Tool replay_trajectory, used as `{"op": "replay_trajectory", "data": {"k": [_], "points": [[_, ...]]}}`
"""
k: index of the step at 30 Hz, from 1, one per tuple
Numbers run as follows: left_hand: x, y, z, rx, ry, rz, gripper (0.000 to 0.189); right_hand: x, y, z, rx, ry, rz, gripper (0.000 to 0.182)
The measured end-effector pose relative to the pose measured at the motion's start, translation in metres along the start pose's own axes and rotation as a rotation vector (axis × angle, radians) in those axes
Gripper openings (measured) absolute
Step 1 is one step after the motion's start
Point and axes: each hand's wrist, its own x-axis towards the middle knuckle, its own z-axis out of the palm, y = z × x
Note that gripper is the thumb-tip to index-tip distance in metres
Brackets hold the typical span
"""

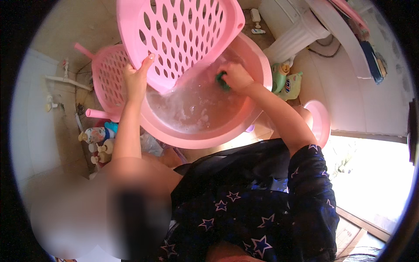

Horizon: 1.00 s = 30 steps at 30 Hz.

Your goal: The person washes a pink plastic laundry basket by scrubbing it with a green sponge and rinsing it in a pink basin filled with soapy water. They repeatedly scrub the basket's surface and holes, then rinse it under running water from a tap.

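My left hand (pixel 136 77) grips the near left edge of a pink plastic rack tier (pixel 183 39) pierced with oval holes, its thumb on the face. The tier is tilted up, and its lower corner dips into cloudy, foamy water (pixel 183 108). That water lies in a large round pink basin (pixel 196 140). Over the water at the basin's right side, my right hand (pixel 238 78) is closed around a green scouring pad (pixel 223 81). Some of the pad is hidden by the fingers.
Another pink perforated tier with pegs (pixel 109 75) leans left of the basin. Pump bottles (pixel 103 150) crowd the lower left. Detergent bottles (pixel 280 77) stand by a white pedestal sink (pixel 298 36) at the right. A smaller pink basin (pixel 320 121) sits near my right arm.
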Motion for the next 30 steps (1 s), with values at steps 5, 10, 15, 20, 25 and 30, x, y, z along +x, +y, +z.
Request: {"op": "replay_trajectory", "data": {"k": [5,10,15,20,25,30], "points": [[-0.005,0.009,-0.010,0.057,-0.058,-0.003,0.025,0.041,-0.055,-0.065,0.211,0.700,-0.191,0.021],[-0.012,0.035,0.000,0.224,-0.061,0.021,0.027,0.090,-0.070,-0.077,0.279,0.839,-0.351,0.024],[-0.017,0.044,0.010,0.369,0.047,0.056,0.030,0.082,-0.035,-0.013,0.217,-0.007,-0.207,0.025],[-0.018,0.051,0.011,0.477,0.003,0.101,0.043,0.052,-0.010,0.000,0.135,-0.213,-0.190,0.020],[-0.018,0.072,0.025,0.401,0.063,-0.097,0.031,0.031,0.010,-0.029,-0.091,-0.494,0.007,0.020],[-0.002,0.094,0.042,0.410,0.043,-0.067,0.031,0.013,0.044,-0.038,-0.028,-0.337,-0.091,0.022]]}}
